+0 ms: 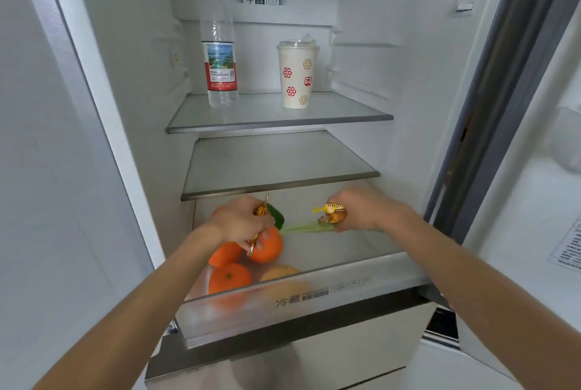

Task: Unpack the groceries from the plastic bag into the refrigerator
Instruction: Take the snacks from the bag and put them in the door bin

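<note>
Visibility: the frosted front wall of the crisper drawer [314,301] blurs the fruit behind it. The left hand [239,223] covers most of the gold-foil item [261,210] it holds, so what the item is cannot be told. Print on the yellow-and-brown packet [333,213] is partly cut off by the right hand [364,210].

Left hand: fingers curled, pinching the gold-foil item, with one fingertip touching the upper orange [265,246] over the drawer's left half. A dark green leaf [276,216] shows just beside the knuckles.

Right hand: fingers curled around the yellow-and-brown packet, above the drawer's middle. A pale green strip [306,227] runs between the two hands; what it is attached to is unclear.

Drawer contents: three oranges and a yellower fruit [279,271] lie in the front left corner.

Refrigerator [141,75]: a water bottle [219,43] and a lidded cup [297,75] stand upright and apart on the top shelf [279,125].
</note>
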Tool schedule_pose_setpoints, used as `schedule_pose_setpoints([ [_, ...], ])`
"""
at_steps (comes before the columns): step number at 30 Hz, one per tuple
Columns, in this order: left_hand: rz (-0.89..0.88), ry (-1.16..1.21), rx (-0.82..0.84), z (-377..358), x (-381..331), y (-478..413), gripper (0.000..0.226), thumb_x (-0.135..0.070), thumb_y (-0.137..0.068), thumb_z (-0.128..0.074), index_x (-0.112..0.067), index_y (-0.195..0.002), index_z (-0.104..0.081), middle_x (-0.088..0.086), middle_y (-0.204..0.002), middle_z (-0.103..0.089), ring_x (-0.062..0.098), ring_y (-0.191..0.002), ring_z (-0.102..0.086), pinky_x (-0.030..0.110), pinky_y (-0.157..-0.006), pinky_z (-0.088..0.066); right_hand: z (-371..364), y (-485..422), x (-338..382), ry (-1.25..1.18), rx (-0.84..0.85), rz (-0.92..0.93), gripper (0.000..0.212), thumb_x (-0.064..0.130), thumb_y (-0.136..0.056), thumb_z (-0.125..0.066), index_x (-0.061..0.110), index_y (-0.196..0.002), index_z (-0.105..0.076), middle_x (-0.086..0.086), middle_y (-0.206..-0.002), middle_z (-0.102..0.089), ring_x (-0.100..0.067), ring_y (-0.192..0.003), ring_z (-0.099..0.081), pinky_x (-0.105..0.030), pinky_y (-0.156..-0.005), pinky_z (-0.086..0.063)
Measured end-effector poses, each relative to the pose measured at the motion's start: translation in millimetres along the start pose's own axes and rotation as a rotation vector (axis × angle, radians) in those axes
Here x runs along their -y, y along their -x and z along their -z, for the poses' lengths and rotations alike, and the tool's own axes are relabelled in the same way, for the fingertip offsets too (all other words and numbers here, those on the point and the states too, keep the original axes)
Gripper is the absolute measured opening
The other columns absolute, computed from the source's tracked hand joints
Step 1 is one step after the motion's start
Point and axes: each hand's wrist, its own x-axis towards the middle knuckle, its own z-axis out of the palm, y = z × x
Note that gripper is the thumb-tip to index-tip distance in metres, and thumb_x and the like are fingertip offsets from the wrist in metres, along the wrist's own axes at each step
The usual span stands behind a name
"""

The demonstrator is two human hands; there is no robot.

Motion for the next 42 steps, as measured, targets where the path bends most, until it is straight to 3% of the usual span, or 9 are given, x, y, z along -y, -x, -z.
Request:
schedule_pose_setpoints([
  [7, 0.046, -0.058, 0.115, -1.4, 8.8, -7.3, 0.011, -0.016, -0.094, -0.057, -0.005, -0.092, -0.059, 0.01, -0.077, -0.069, 0.024, -0.066, -0.072, 0.034, -0.057, -0.06, -17.8, -14.7, 8.7, 0.041, 0.117, 0.0, 0.02, 0.023, -0.075, -0.078, 0.02, -0.085, -0.061, -0.004, -0.09, -0.066, -0.025, -0.091, -0.063, -0.032, -0.07, -0.048],
  [15, -0.05, 0.026, 0.087, -7.7, -15.2, 5.5, 0.02, -0.024, -0.097, -0.056, -0.005, -0.098, -0.06, 0.01, -0.081, -0.068, 0.022, -0.07, -0.069, 0.035, -0.065, -0.059, 3.8, 14.0, 11.3, -0.461, 0.031, -0.025, 0.04, 0.043, -0.069, -0.086, 0.017, -0.08, -0.058, 0.001, -0.076, -0.063, -0.013, -0.064, -0.061, -0.029, -0.06, -0.046],
  [20, -0.192, 0.269, 0.056, -27.2, -57.7, 17.6, 0.022, -0.027, -0.095, -0.06, -0.006, -0.1, -0.063, 0.014, -0.083, -0.069, 0.023, -0.072, -0.071, 0.032, -0.064, -0.062, 22.7, 48.4, 17.1, -0.609, -0.185, -0.007, 0.062, 0.053, -0.072, -0.079, 0.021, -0.115, -0.048, 0.002, -0.097, -0.061, -0.015, -0.088, -0.06, -0.034, -0.072, -0.049],
  [24, -0.257, 0.403, 0.044, -56.1, -95.6, 23.5, 0.025, -0.027, -0.093, -0.062, -0.004, -0.101, -0.064, 0.016, -0.086, -0.069, 0.026, -0.077, -0.074, 0.036, -0.068, -0.063, 40.5, 96.4, 1.4, -0.686, -0.15, -0.025, 0.046, 0.036, -0.086, -0.067, 0.022, -0.122, -0.041, -0.003, -0.097, -0.059, -0.019, -0.087, -0.061, -0.043, -0.075, -0.052],
  [29, -0.318, 0.561, 0.197, -115.5, -147.7, 28.8, 0.03, -0.021, -0.094, -0.06, 0.004, -0.109, -0.066, 0.018, -0.095, -0.074, 0.026, -0.082, -0.074, 0.031, -0.074, -0.062, 48.5, 169.6, -38.4, -0.774, -0.134, -0.124, 0.023, 0.025, -0.098, -0.05, 0.015, -0.117, -0.043, -0.002, -0.086, -0.061, -0.011, -0.071, -0.059, -0.029, -0.061, -0.051],
  [34, -0.391, 0.371, 0.316, -182.4, -179.8, 32.0, 0.025, -0.025, -0.09, -0.066, -0.008, -0.108, -0.071, 0.015, -0.1, -0.074, 0.022, -0.091, -0.072, 0.033, -0.082, -0.06, 43.1, 246.8, -89.6, -0.759, -0.107, -0.216, 0.02, 0.018, -0.099, -0.055, 0.01, -0.117, -0.051, -0.002, -0.097, -0.066, -0.005, -0.078, -0.069, -0.016, -0.062, -0.054],
  [36, -0.441, 0.265, 0.283, -205.7, -188.3, 32.7, 0.016, -0.025, -0.087, -0.072, -0.016, -0.1, -0.074, 0.008, -0.085, -0.071, 0.011, -0.074, -0.067, 0.025, -0.068, -0.057, 40.0, 273.0, -110.5, -0.724, -0.068, -0.279, 0.02, 0.018, -0.097, -0.059, 0.008, -0.113, -0.053, -0.004, -0.094, -0.068, -0.006, -0.077, -0.071, -0.012, -0.057, -0.05],
  [38, -0.45, 0.192, 0.274, -227.6, -193.4, 32.9, 0.019, -0.023, -0.082, -0.077, -0.014, -0.098, -0.073, 0.003, -0.078, -0.07, 0.007, -0.064, -0.062, 0.023, -0.058, -0.052, 31.7, 291.2, -127.6, -0.659, -0.025, -0.322, 0.019, 0.016, -0.094, -0.063, 0.006, -0.108, -0.055, -0.009, -0.092, -0.07, -0.007, -0.071, -0.067, -0.014, -0.053, -0.047],
  [42, -0.465, 0.049, 0.232, -267.5, -193.0, 26.2, 0.026, -0.015, -0.066, -0.088, -0.009, -0.084, -0.069, 0.011, -0.081, -0.072, 0.021, -0.069, -0.07, 0.038, -0.068, -0.061, 6.8, 304.8, -147.0, -0.478, 0.018, -0.334, 0.016, 0.019, -0.089, -0.069, 0.012, -0.1, -0.06, -0.003, -0.081, -0.069, -0.01, -0.07, -0.064, -0.026, -0.067, -0.05],
])
